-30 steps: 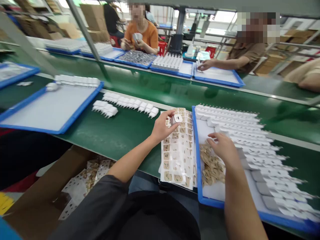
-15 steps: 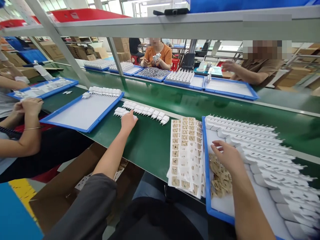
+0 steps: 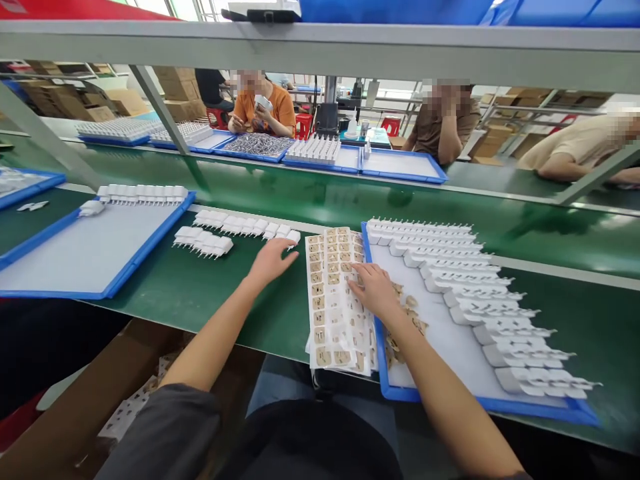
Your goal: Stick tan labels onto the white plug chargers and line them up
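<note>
Head view, single frame. We look down over the green conveyor belt (image 3: pixel 240 287) at our own two bare hands.

Left hand (image 3: pixel 270 260): lies palm down on the belt, fingers loosely extended and together, nothing gripped as far as we can see. Its fingertips point up and to the right, toward the near end of the row of small white plastic charger plugs (image 3: pixel 247 225). That row's long axis runs left to right across the belt; its right-hand end lies just beyond the fingertips, close to touching, though we cannot tell whether contact is made. A second loose cluster of white plugs (image 3: pixel 203 241) sits further left, apart from the hand.

Right hand (image 3: pixel 374 288): rests palm down with fingers spread on the white backing sheets of tan rectangular stickers (image 3: pixel 333 300), fingertips pressed flat on the sheet's right part. No pinch visible; it holds nothing clear of the sheet. The sheets' long axis runs away from us, between the two hands.

The left hand is plainly nearer the plug row; the right is nearer the stickers and the blue-rimmed tray (image 3: pixel 395 390) holding rows of white plugs (image 3: pixel 465 287).

Other people sit across the far belt.
</note>
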The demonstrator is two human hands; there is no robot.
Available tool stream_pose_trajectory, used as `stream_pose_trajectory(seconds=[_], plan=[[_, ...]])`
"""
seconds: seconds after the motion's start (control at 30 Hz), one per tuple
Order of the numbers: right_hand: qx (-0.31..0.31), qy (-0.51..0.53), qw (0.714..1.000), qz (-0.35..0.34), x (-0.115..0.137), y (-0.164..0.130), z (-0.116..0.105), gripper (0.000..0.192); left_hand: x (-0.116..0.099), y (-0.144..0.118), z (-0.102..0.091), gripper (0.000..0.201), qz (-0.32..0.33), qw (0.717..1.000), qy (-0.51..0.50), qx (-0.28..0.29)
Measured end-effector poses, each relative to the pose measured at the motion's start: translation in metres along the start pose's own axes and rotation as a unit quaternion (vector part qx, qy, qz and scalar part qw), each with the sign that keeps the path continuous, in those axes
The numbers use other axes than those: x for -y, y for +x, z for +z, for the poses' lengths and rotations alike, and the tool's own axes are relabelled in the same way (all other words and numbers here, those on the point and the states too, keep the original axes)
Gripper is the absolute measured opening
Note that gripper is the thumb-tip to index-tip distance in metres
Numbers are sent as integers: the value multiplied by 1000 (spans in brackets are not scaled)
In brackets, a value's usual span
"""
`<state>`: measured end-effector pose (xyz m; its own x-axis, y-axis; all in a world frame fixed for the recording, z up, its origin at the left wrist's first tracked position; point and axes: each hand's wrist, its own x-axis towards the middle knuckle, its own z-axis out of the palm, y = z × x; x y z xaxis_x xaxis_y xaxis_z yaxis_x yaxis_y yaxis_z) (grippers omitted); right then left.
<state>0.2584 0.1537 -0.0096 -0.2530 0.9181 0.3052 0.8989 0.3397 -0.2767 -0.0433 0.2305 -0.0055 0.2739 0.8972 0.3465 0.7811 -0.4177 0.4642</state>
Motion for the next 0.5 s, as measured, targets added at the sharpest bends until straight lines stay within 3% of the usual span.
stream_pose_trajectory(seconds=[0.1, 0.2, 0.27, 0.5], plan=[[8, 8, 1000, 6, -1, 0, 3, 36, -38, 14, 24, 44, 121, 980, -50, 148], [18, 35, 999, 0, -2, -1, 4, 32, -50, 21, 41, 79, 142, 953, -41, 264], [25, 44, 999, 0, -1, 0, 5, 30, -49, 20, 49, 88, 123, 950, -31, 287], [25, 37, 999, 20, 6, 3, 12, 27, -47, 8, 67, 84, 115, 960, -39, 253]])
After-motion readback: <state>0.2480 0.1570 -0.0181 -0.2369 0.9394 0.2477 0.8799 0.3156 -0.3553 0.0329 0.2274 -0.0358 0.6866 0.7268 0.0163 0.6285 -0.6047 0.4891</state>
